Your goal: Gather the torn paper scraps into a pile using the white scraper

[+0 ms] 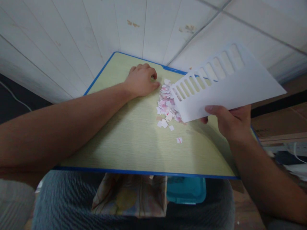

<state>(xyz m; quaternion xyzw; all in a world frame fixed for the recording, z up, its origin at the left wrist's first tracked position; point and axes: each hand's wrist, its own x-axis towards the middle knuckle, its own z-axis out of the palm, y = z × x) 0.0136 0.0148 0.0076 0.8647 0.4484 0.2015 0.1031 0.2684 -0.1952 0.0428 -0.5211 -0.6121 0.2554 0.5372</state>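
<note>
My right hand (231,119) grips a thin white sheet (249,84) with a row of rounded slots cut along one side, thumb on top and fingers beneath. The sheet is tilted, and its lower left edge reaches down to a heap of small white and pink paper scraps (165,103) on the table. Left of the heap, my left hand (142,80) rests on the tabletop with its fingers loosely bent. A gap shows between thumb and forefinger, and I see nothing held there. The thumb tip is close beside the scraps.
The small pale-yellow table (115,137) has a blue rim and stands against a white panelled wall (96,28). A few loose scraps (179,140) lie nearer me. Below the front edge are an open patterned bag (129,198) and a teal plastic container (187,190) by my legs.
</note>
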